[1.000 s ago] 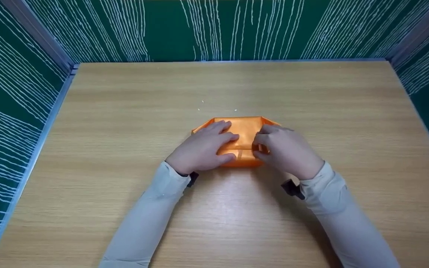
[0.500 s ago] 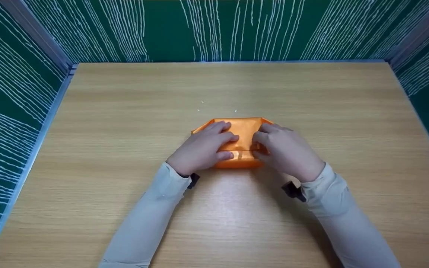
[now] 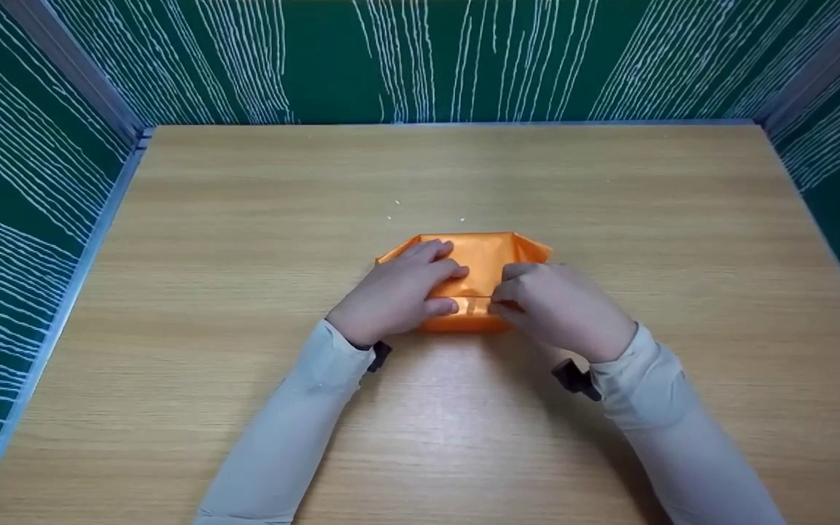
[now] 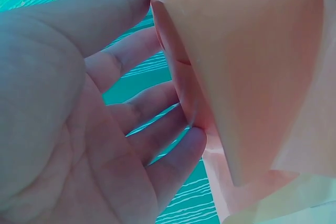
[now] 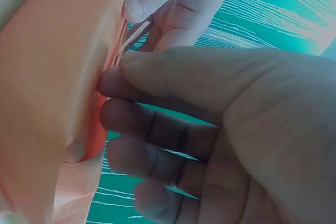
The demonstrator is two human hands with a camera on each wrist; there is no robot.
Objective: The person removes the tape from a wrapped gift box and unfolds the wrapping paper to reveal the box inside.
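Note:
An orange paper-wrapped parcel (image 3: 482,251) lies near the middle of the table, with a seam running across its top and a small strip of tape (image 3: 472,306) over the seam. My left hand (image 3: 394,292) rests on the parcel's left part, fingers spread. On the right side, my right hand (image 3: 562,306) has its fingers curled, and thumb and index finger pinch the wrapping paper at the seam. In the right wrist view, a thin pale edge (image 5: 135,36) sticks up beside those fingertips; whether it is paper or tape is unclear. Loose paper (image 4: 257,77) hangs at the parcel's end in the left wrist view.
The wooden table (image 3: 420,423) carries a few tiny white specks (image 3: 462,219) beyond the parcel. Green panels (image 3: 325,65) with white wavy lines stand along the back and both sides.
My right hand has shifted slightly toward me along the parcel, uncovering the flared paper at its far right corner. The left hand stays almost in place.

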